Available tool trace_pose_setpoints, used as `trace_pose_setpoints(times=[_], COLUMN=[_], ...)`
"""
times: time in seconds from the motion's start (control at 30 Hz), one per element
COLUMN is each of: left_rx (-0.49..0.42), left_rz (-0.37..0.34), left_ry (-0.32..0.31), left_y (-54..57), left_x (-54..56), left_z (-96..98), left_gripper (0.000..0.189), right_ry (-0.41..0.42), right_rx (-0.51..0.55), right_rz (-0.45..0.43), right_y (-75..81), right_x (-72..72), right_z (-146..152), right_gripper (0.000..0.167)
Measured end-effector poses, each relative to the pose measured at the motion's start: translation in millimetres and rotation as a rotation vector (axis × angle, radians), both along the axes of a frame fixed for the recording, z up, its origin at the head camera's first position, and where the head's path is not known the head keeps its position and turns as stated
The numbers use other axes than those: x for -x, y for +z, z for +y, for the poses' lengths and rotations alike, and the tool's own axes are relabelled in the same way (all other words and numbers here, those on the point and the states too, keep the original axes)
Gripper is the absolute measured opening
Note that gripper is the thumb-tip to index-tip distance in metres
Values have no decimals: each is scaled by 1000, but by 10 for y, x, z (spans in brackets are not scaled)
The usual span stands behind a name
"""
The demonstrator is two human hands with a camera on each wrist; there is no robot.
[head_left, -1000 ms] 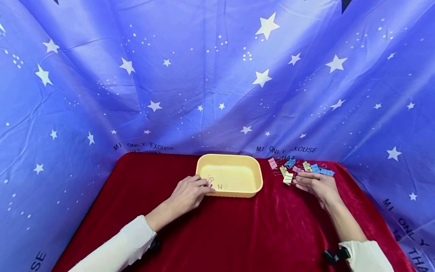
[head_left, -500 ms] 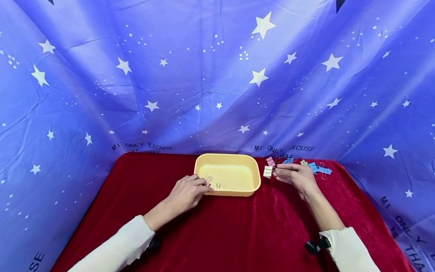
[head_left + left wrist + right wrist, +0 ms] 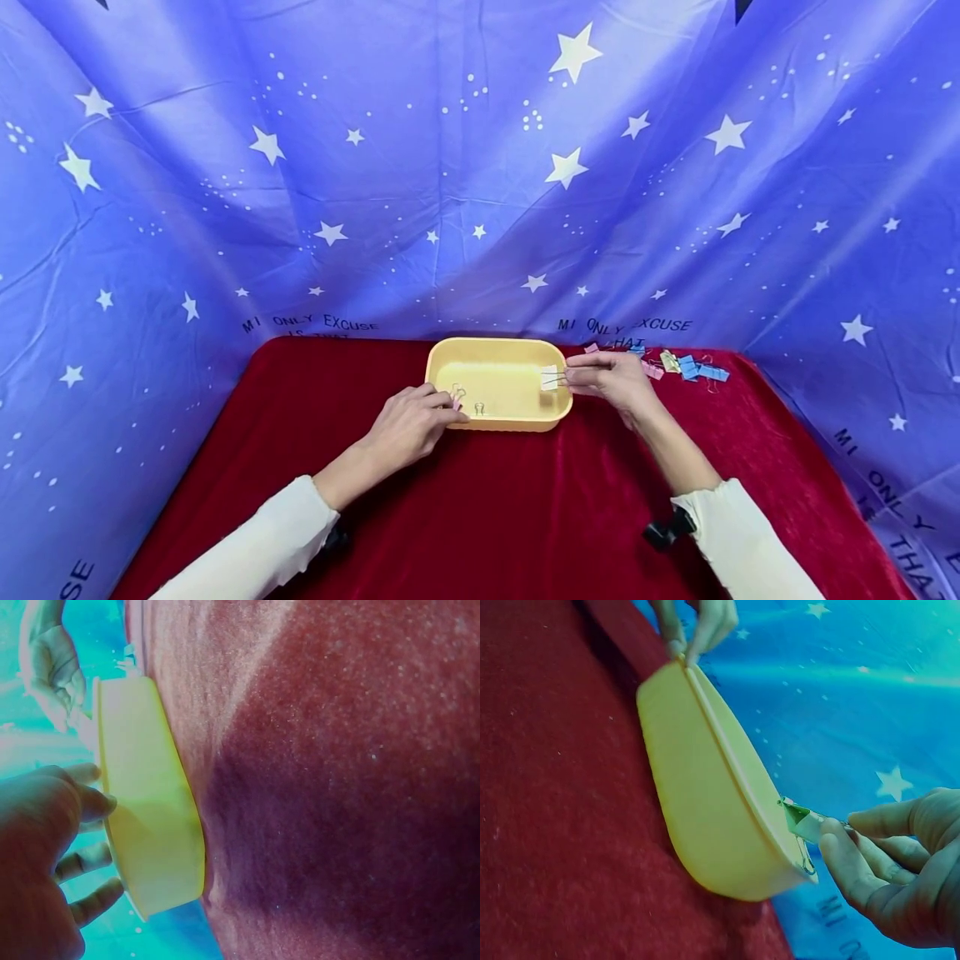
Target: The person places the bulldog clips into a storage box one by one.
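My right hand (image 3: 615, 385) pinches a pale yellow binder clip (image 3: 550, 377) by its wire handle, over the right end of a yellow plastic tub (image 3: 517, 425). In the right wrist view, that binder clip (image 3: 802, 821) is beside the tub's rim, between thumb and fingers. At the tub's front left corner, my left hand (image 3: 411, 425) grips the rim, thumb on the outside and other fingers over the inside. Inside the tub near those fingers are a pink binder clip (image 3: 456, 402) and the wire handles of another clip (image 3: 479, 408), its body mostly hidden.
Right of the tub lies a loose group of binder clips: pink (image 3: 652, 372), yellow (image 3: 670, 361) and several blue (image 3: 688, 367). My right hand partly covers this group. A red velvet cloth (image 3: 487, 517) covers the table. Behind it hangs a blue star-printed curtain (image 3: 405, 208).
My right hand has carried the pale yellow binder clip leftward from the group of clips to over the tub's right end. The left hand has stayed on the rim.
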State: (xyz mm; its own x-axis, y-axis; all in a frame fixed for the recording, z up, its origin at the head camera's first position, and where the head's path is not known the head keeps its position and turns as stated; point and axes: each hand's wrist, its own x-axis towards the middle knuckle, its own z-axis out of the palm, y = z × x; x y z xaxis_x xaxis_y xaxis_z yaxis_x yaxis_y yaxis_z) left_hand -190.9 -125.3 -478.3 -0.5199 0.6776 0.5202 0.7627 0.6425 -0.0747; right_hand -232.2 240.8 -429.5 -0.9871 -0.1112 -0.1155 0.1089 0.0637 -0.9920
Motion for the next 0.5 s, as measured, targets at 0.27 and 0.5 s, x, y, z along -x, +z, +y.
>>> trace_pose_setpoints(times=[0.27, 0.5], left_rx=[-20, -24], left_rz=[-18, -23], left_ry=[-6, -12], left_y=[-8, 2], left_x=[6, 10], left_z=[-22, -8], left_gripper=[37, 38], right_ry=[100, 150], right_rx=[-167, -306], right_rz=[51, 53], right_y=[3, -21], right_x=[41, 86], right_z=[-356, -580], right_gripper=[36, 28])
